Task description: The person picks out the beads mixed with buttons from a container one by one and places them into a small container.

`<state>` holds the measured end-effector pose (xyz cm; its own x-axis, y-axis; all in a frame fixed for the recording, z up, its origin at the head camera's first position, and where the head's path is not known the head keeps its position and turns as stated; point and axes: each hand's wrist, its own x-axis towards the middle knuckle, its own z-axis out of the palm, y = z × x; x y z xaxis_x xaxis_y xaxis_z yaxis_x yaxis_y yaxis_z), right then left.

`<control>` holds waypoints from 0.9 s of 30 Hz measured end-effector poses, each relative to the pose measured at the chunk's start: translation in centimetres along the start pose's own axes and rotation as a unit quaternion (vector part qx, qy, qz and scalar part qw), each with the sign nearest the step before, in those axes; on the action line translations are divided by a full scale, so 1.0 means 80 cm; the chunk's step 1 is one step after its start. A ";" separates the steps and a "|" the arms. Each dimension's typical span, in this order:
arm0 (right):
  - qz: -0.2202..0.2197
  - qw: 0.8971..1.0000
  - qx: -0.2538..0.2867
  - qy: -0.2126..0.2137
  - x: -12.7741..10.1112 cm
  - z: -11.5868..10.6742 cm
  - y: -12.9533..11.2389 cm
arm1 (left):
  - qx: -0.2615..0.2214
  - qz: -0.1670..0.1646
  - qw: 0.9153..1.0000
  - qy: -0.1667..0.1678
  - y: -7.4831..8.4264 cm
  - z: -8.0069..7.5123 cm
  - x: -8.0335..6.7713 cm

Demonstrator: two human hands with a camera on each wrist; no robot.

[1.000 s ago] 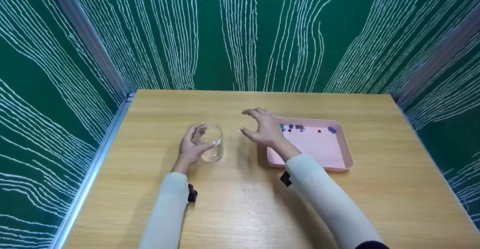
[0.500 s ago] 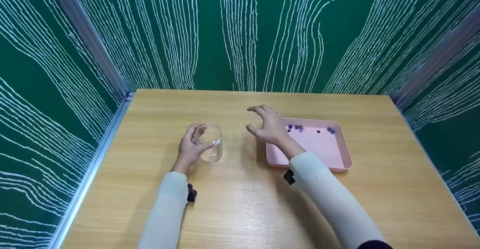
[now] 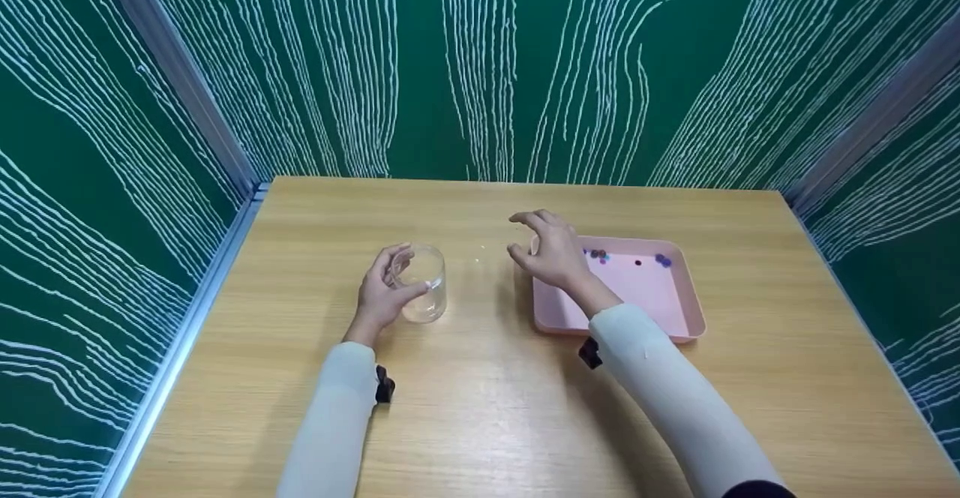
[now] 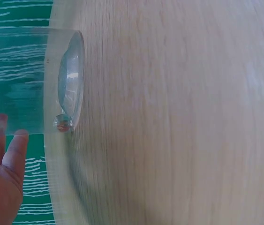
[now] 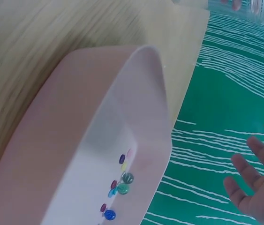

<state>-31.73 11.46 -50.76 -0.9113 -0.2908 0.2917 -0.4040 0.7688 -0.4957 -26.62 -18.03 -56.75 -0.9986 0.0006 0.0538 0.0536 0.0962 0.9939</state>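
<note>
I am holding the clear cup point(image 3: 422, 284) upright in my left hand point(image 3: 380, 293); my empty, loosely spread right hand point(image 3: 551, 254) is hovering over the pink tray's point(image 3: 694, 310) left edge, beads point(image 3: 598, 255) lying along its far edge.

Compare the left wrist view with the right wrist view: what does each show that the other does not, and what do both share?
Only the left wrist view shows the glass's base up close, with one bead inside against it, and left fingers by the wall. Only the right wrist view shows the pink tray with its beads, and the right hand, holding nothing. Both show the wooden table and the glass.
</note>
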 end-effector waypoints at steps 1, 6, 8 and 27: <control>0.004 1.000 -0.001 -0.001 0.000 0.000 0.002 | 0.001 0.002 1.000 0.002 -0.001 0.000 0.000; 0.014 1.000 0.000 0.000 -0.001 -0.003 0.011 | 0.010 0.007 1.000 0.011 -0.001 0.001 0.000; 0.014 1.000 0.001 0.002 -0.001 -0.004 0.014 | 0.015 0.007 1.000 0.014 -0.001 0.001 -0.001; 0.023 1.000 -0.013 0.016 -0.010 -0.008 0.055 | 0.007 -0.003 1.000 -0.023 0.012 -0.002 -0.006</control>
<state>-32.70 15.46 -52.64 -0.9257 -0.2358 0.2957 -0.3586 0.7957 -0.4880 -26.10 -18.12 -55.77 -0.9980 0.0466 0.0423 0.0472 0.1111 0.9927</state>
